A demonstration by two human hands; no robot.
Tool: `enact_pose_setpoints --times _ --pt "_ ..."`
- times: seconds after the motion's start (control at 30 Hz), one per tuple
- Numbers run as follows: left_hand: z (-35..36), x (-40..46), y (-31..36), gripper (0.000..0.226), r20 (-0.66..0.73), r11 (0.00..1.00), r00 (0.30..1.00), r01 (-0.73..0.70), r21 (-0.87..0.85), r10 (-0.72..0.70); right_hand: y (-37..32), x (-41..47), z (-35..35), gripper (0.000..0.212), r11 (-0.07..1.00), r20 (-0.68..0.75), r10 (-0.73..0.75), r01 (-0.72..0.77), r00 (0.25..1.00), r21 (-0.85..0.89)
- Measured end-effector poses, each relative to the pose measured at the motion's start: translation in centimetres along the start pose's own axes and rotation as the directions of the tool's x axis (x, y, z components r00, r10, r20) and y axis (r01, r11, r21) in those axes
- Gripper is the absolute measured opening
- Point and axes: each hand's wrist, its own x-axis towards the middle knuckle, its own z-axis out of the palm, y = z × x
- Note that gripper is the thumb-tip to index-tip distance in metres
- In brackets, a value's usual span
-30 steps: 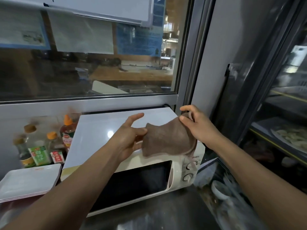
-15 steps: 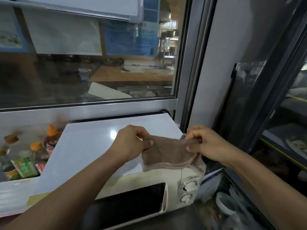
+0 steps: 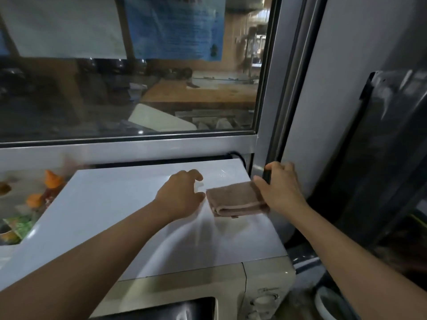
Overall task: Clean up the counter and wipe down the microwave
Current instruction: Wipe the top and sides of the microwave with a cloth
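Right hand (image 3: 280, 191) resting on the right end of the folded brown cloth (image 3: 235, 200), fingers loosely curved over its edge; whether pinching or merely pressing, impossible to tell. Left hand (image 3: 182, 195) just left of the cloth, fingers relaxed and slightly curled, gripping nothing, fingertips near the cloth's left edge but apparently not touching.

Cloth lying flat, folded into a thick pad, on the white top of the microwave (image 3: 129, 218), toward its rear right corner, close to the metal window frame (image 3: 138, 147).

Judged as the start of wiping the top. For a good pass: flatten one palm fully on the pad rather than holding by an edge, so the fold stays together; press evenly; sweep from the rear right corner across to the left in overlapping strokes, working toward the front edge. Worth steadying the microwave with the free hand at the front. Care needed at the left side: sauce bottles (image 3: 49, 183) with orange caps standing just beside the microwave, easy to knock. Control dials (image 3: 263, 301) at the front right best left for a lighter touch.
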Motion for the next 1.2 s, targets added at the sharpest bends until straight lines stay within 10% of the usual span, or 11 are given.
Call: enact_pose_setpoints --times 0.4,0.77,1.0,1.2 --pt "0.9 4.8 -5.5 0.041 0.015 0.953 1.0 0.019 0.303 -0.025 -2.1 3.5 6.1 0.051 0.997 0.287 0.082 -0.077 0.954 -0.027" --pt "1.1 5.3 -5.8 0.04 -0.01 0.929 1.0 -0.013 0.369 0.018 -1.9 10.1 7.9 0.021 0.967 0.288 -0.085 0.01 0.954 0.254" --pt "1.1 5.4 -6.4 0.039 -0.016 0.936 0.998 -0.05 0.35 0.059 1.5 1.7 5.2 0.054 0.968 0.412 -0.25 0.215 0.876 0.13" --pt "1.4 5.5 -6.8 0.04 -0.033 0.944 0.997 -0.054 0.327 0.068 -1.2 7.1 7.0 0.035 0.971 0.285 -0.204 0.156 0.937 0.181"
